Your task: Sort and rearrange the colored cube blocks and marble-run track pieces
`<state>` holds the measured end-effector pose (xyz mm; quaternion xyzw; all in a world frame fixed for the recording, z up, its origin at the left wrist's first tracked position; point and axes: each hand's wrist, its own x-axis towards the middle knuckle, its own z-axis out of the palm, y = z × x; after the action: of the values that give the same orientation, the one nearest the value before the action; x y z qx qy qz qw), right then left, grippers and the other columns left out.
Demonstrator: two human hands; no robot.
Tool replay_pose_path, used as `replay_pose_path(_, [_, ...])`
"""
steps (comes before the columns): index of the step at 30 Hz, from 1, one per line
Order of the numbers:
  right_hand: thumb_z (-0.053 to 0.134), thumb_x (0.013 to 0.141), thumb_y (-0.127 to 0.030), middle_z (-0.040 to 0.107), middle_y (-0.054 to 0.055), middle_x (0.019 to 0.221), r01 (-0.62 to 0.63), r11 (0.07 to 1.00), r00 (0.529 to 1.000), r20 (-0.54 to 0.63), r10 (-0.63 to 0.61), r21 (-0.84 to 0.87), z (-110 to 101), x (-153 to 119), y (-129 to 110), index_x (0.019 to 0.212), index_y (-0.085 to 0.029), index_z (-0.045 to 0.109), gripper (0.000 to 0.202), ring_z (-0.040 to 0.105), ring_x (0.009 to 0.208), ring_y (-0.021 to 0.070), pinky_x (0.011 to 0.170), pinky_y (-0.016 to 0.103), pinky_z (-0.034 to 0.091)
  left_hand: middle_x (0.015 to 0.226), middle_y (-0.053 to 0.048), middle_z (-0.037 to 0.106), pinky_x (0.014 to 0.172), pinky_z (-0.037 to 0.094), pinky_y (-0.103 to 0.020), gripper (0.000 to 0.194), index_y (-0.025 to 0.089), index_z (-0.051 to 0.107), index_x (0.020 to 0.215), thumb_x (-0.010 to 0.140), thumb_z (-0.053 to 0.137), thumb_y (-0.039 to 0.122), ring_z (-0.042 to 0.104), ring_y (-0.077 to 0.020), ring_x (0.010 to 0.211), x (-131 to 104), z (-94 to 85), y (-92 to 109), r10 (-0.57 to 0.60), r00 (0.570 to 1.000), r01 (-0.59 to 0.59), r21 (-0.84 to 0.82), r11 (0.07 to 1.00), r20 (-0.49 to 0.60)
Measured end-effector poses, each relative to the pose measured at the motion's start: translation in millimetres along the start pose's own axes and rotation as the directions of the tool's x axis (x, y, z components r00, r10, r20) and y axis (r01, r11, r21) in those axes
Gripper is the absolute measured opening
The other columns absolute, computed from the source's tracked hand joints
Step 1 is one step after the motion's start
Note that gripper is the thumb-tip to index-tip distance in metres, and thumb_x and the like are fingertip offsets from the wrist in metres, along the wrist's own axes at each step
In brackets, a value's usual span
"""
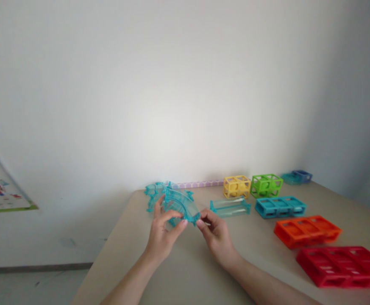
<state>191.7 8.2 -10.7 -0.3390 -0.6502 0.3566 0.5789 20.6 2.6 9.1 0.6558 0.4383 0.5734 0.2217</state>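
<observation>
A clear teal curved track piece [185, 203] is held up above the table, between my two hands. My left hand [164, 231] pinches its near-left edge between thumb and fingers, the index finger raised along its left side. My right hand [215, 235] grips its lower right end with thumb and fingertips. Behind it, more clear teal track pieces [154, 190] lie in a pile at the table's back left, partly hidden by the held piece. A straight clear teal track piece [230, 206] lies flat just beyond my right hand.
On the right stand block frames: yellow [236, 186], green [266, 185], teal [280, 206], orange [307, 231] and red [345, 266]. A dark blue piece [303, 176] sits at the back right. A patterned strip [202, 184] runs along the wall. The table's left edge drops to the floor.
</observation>
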Motion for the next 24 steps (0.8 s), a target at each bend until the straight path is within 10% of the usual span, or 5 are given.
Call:
replay_pose_path(10, [0.058,0.087,-0.029,0.048,-0.002,0.06,0.288,0.908,0.952,0.192,-0.238,-0.305,-1,-13,-30,0.071,-0.02,0.053,0.019,0.042,0.052,0.0113,0.051,0.025,0.033,0.142,-0.012,0.043,0.097,0.043,-0.04,0.025,0.017,0.069,0.081,0.074,0.068,0.041,0.05,-0.0322,0.121,0,-0.2,11,-0.093,0.986,0.138,-0.374,0.917,0.137])
replay_pose_path(15, [0.055,0.088,-0.022,0.058,0.001,0.062,0.445,0.813,0.889,0.3,-0.348,-0.375,1,-17,-37,0.077,-0.02,0.059,0.011,0.05,0.055,0.0127,0.055,0.026,0.036,0.101,-0.01,0.07,0.075,0.053,-0.036,0.03,0.019,0.069,0.098,0.075,0.065,0.037,0.066,-0.0267,0.091,-3,8.5,7,-0.301,0.889,0.457,-0.607,0.651,0.347])
replay_pose_path(24, [0.052,0.089,-0.023,0.06,0.0,0.07,0.332,0.825,0.943,0.179,-0.28,-0.458,3,-14,-30,0.108,-0.022,0.052,0.019,0.055,0.06,0.0139,0.059,0.025,0.041,0.089,-0.006,0.072,0.067,0.054,-0.031,0.026,0.018,0.071,0.092,0.068,0.064,0.018,0.067,-0.0198,0.077,2,9.5,7,-0.43,0.846,0.511,-0.711,0.483,0.316])
